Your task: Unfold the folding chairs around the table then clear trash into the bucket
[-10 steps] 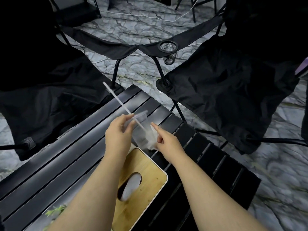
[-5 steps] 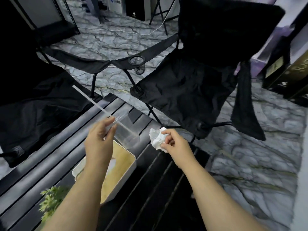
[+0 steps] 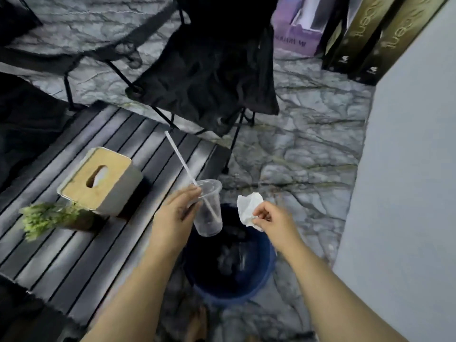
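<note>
A: Table (image 3: 81, 245) on the left, dark slats. One chair (image 3: 209, 70) stands open behind it. On the slats only a tissue box (image 3: 101, 180) and a small green plant (image 3: 47, 218). No loose rubbish visible there.

B: And the bucket (image 3: 256, 285)?

A: Blue, dark bag inside, on the floor just off the table's corner, mouth open and facing up. Both hands are above it.

B: Holding what?

A: Left hand (image 3: 174, 215) is wrapped round a clear plastic cup (image 3: 209, 208), thumb near the rim, a long white straw (image 3: 187, 174) leaning out toward the table. Right hand (image 3: 271, 220) pinches a crumpled tissue (image 3: 249, 208) between fingertips. Both closed on their items; nothing dropped yet.

B: How to do the drop well?

A: My read: the cup hangs near the bucket's far rim, so bring it toward the middle before letting go. The straw is the risk. Long, tilted outward, it could catch the rim or tip out. Lower the cup and release it base first. The tissue is light and may drift, so let it go low, over the centre.
</note>
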A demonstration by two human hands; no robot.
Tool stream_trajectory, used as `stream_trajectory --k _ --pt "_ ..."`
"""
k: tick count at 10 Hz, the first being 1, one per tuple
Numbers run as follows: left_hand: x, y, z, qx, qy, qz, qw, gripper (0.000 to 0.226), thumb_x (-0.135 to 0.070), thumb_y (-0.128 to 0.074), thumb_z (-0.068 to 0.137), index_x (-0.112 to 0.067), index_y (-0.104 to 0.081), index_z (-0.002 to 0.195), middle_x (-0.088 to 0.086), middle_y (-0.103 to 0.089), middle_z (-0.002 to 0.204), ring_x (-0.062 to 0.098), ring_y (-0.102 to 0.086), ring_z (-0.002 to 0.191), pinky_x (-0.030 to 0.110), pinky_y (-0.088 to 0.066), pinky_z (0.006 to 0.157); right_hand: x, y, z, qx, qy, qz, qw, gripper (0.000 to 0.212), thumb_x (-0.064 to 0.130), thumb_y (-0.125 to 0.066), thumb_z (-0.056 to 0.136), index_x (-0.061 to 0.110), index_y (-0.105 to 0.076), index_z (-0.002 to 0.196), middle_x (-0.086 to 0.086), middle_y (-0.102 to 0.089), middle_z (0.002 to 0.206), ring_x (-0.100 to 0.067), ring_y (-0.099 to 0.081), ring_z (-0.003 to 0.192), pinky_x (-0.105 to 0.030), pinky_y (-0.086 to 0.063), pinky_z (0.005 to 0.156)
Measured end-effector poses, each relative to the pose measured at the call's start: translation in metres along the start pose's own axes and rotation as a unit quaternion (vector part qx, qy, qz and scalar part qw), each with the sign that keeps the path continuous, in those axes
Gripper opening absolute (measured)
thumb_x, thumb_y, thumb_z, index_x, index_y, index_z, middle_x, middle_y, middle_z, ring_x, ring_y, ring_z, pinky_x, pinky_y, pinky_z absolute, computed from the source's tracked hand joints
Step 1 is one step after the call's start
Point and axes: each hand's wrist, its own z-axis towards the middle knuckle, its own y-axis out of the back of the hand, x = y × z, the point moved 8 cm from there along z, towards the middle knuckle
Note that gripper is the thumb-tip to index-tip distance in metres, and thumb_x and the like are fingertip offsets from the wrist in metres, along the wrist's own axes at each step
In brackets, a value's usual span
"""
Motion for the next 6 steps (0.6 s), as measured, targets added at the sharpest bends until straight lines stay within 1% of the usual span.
stream_trajectory --k 1,2,3,4,5,6 --pt "0.014 -0.044 -0.023 0.086 0.003 0.075 0.993 0.024 -0.004 -0.065 0.083 -0.010 -0.070 0.106 -0.007 -0.062 0.109 0.005 -0.056 0.103 0.004 -0.038 0.087 -0.053 -0.014 -0.020 0.003 -0.047 0.003 0.999 0.035 0.002 -0.065 0.080 0.029 -0.049 0.065 0.006 -0.049 0.070 -0.009 -0.045 0.064 -0.019 -0.039 0.062" --pt "0.043 -0.086 -0.039 0.169 0.020 0.132 0.977 0.024 -0.007 -0.062 0.086 -0.009 -0.068 0.108 0.003 -0.065 0.115 0.018 -0.058 0.107 0.019 -0.040 0.085 -0.095 -0.036 -0.028 0.018 -0.093 0.016 0.995 0.029 0.004 -0.062 0.083 0.023 -0.048 0.068 0.004 -0.049 0.071 -0.010 -0.046 0.063 -0.022 -0.040 0.060" --pt "0.067 -0.115 -0.047 0.204 0.030 0.163 0.965 0.024 -0.006 -0.060 0.087 -0.007 -0.068 0.109 0.005 -0.065 0.112 0.021 -0.059 0.104 0.016 -0.035 0.080 -0.127 -0.063 -0.025 0.029 -0.119 0.016 0.992 0.030 0.007 -0.061 0.085 0.024 -0.046 0.066 -0.001 -0.052 0.073 -0.018 -0.048 0.065 -0.034 -0.045 0.063" --pt "0.093 -0.141 -0.049 0.244 0.051 0.173 0.953 0.026 -0.007 -0.057 0.088 -0.007 -0.066 0.113 0.007 -0.064 0.118 0.021 -0.056 0.112 0.011 -0.032 0.081 -0.148 -0.085 -0.016 0.033 -0.136 0.018 0.990 0.024 0.006 -0.059 0.086 0.020 -0.049 0.069 -0.003 -0.053 0.077 -0.022 -0.050 0.069 -0.034 -0.045 0.062" --pt "0.118 -0.160 -0.048 0.274 0.081 0.160 0.945 0.036 -0.007 -0.058 0.088 -0.013 -0.060 0.123 0.006 -0.059 0.129 0.020 -0.049 0.123 0.008 -0.028 0.089 -0.165 -0.099 -0.005 0.048 -0.151 0.015 0.987 0.013 0.007 -0.056 0.087 0.015 -0.059 0.097 -0.001 -0.056 0.101 -0.022 -0.053 0.087 -0.033 -0.045 0.072" --pt "0.134 -0.160 -0.045 0.274 0.119 0.173 0.939 0.039 -0.016 -0.057 0.090 -0.017 -0.055 0.129 0.003 -0.055 0.133 0.019 -0.049 0.122 0.020 -0.035 0.098 -0.175 -0.101 0.000 0.039 -0.175 0.018 0.984 0.030 0.001 -0.056 0.087 0.014 -0.057 0.114 -0.005 -0.056 0.120 -0.021 -0.053 0.099 -0.031 -0.043 0.077"
